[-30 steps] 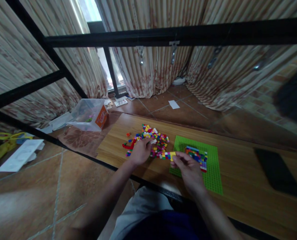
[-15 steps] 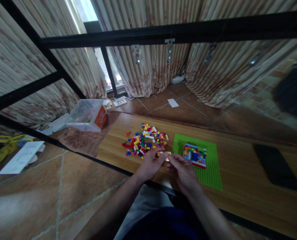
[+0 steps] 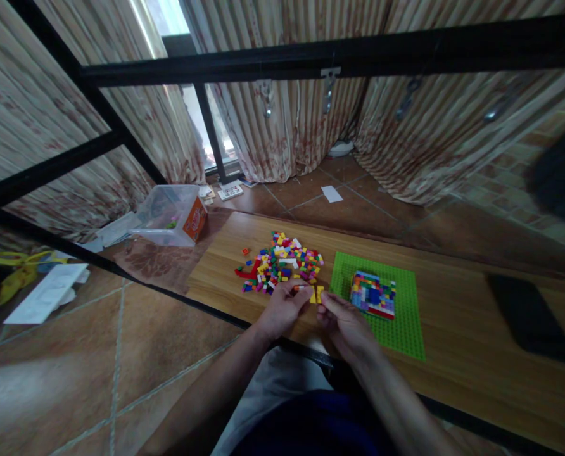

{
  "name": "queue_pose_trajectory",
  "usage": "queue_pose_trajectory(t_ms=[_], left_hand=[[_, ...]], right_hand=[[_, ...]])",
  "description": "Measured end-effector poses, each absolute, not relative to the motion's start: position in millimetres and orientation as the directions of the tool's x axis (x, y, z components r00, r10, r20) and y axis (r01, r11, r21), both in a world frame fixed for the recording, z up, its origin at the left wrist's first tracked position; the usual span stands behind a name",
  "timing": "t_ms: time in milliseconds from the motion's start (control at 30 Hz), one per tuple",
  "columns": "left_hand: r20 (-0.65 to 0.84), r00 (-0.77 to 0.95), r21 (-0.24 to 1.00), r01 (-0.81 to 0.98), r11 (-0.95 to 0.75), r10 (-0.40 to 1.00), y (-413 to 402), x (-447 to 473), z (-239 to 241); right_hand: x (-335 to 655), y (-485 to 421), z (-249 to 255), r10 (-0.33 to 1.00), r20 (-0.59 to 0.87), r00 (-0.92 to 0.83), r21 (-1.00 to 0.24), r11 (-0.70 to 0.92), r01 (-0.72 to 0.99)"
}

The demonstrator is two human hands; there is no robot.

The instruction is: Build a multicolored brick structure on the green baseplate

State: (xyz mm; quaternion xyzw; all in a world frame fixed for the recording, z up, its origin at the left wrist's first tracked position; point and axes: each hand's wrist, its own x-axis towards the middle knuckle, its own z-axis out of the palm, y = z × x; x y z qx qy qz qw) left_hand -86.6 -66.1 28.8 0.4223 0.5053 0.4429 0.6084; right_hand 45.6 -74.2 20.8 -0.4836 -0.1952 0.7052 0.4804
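Note:
Close together over the front of the wooden tabletop, my two hands each pinch a small yellow toy brick. My left hand (image 3: pixel 285 308) is closed on one yellow brick (image 3: pixel 313 295), its fingers bent around the far side. A second yellow brick (image 3: pixel 320 294) sits between the thumb and fingers of my right hand (image 3: pixel 344 318). A narrow gap seems to part the two bricks. Beyond my left hand spreads a pile of loose coloured bricks (image 3: pixel 287 261). Right of my right hand, a multicoloured brick build (image 3: pixel 373 295) stands on a green baseplate (image 3: pixel 406 335).
A dark flat slab (image 3: pixel 532 316) lies on the right of the wooden table (image 3: pixel 453 316). On the floor at the left stands a clear plastic bin (image 3: pixel 171 215) with an orange label. A black metal bar (image 3: pixel 292 60) crosses before the curtains.
The two yellow bricks now show upright side by side between my fingertips, where a bright, lighter piece showed before. My hands stay nearly in place; the whole view has shifted slightly.

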Motion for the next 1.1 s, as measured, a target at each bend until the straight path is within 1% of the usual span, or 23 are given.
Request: queue_pose_trajectory(t_ms=[67,100,167,200,267,333,400,433,533,600,667,733,800,833,900,1000,1100], left_hand=[[-0.309,0.043,0.936,-0.161,0.311,0.95,-62.0,-88.5,24.2],[-0.336,0.016,0.927,-0.172,0.334,0.942,-59.5,-90.0,22.3],[-0.38,-0.02,0.912,-0.176,0.371,0.925,-54.1,-93.7,19.2],[-0.395,-0.031,0.906,-0.18,0.384,0.918,-51.6,-95.7,18.1],[-0.41,-0.046,0.897,-0.202,0.393,0.911,-47.5,-99.2,16.7],[-0.407,-0.049,0.896,-0.215,0.388,0.912,-45.2,-101.7,16.5],[-0.399,-0.035,0.899,-0.209,0.384,0.916,-44.5,-102.7,16.9],[-0.397,-0.021,0.899,-0.207,0.385,0.917,-44.7,-102.7,17.2],[-0.368,0.038,0.908,-0.203,0.367,0.929,-46.1,-100.9,17.5],[-0.329,0.058,0.927,-0.168,0.334,0.943,-47.2,-98.3,17.0],[-0.286,0.026,0.953,-0.096,0.287,0.958,-48.0,-95.1,15.9],[-0.243,-0.043,0.97,-0.014,0.243,0.969,-48.5,-91.9,14.8],[-0.229,-0.109,0.973,0.013,0.232,0.967,-48.9,-90.2,14.4],[-0.248,-0.129,0.969,-0.014,0.248,0.96,-49.0,-90.2,14.6],[-0.333,-0.13,0.938,-0.145,0.315,0.934,-48.9,-92.4,16.0],[-0.461,-0.041,0.836,-0.357,0.418,0.886,-47.5,-99.5,19.1],[-0.506,0.005,0.769,-0.451,0.453,0.863,-44.8,-107.1,20.5]], right_hand=[[42.8,-67.2,12.3,0.903,-0.43,0.017,-0.833,-0.389,-0.394],[41.6,-62.7,7.4,0.92,-0.387,0.056,-0.882,-0.352,-0.312],[39.7,-53.1,-1.9,0.954,-0.284,0.092,-0.957,-0.276,-0.091],[39.0,-48.9,-5.7,0.97,-0.226,0.09,-0.973,-0.23,0.037],[37.7,-42.9,-10.2,0.993,-0.101,0.069,-0.957,-0.116,0.267],[36.1,-40.8,-10.2,0.999,0.004,0.054,-0.919,-0.018,0.393],[34.1,-41.4,-6.9,0.998,0.039,0.055,-0.923,0.014,0.384],[33.1,-42.0,-4.7,0.998,0.018,0.053,-0.94,-0.001,0.342],[30.6,-42.4,1.0,0.994,-0.111,-0.003,-0.977,-0.109,0.184],[30.1,-42.1,3.1,0.988,-0.147,-0.037,-0.979,-0.14,0.15],[30.2,-42.8,4.2,0.994,-0.104,-0.02,-0.975,-0.098,0.199],[30.3,-44.8,4.4,1.0,0.001,0.018,-0.955,-0.004,0.296],[30.4,-46.4,3.4,0.994,0.108,0.024,-0.919,0.091,0.384],[30.7,-46.2,2.1,0.99,0.142,0.017,-0.898,0.121,0.422],[31.7,-43.0,-1.9,0.986,0.165,-0.003,-0.854,0.145,0.499],[34.1,-33.2,-9.0,0.985,0.173,-0.021,-0.771,0.149,0.62],[36.2,-25.3,-11.6,0.981,0.186,-0.048,-0.722,0.17,0.67]])
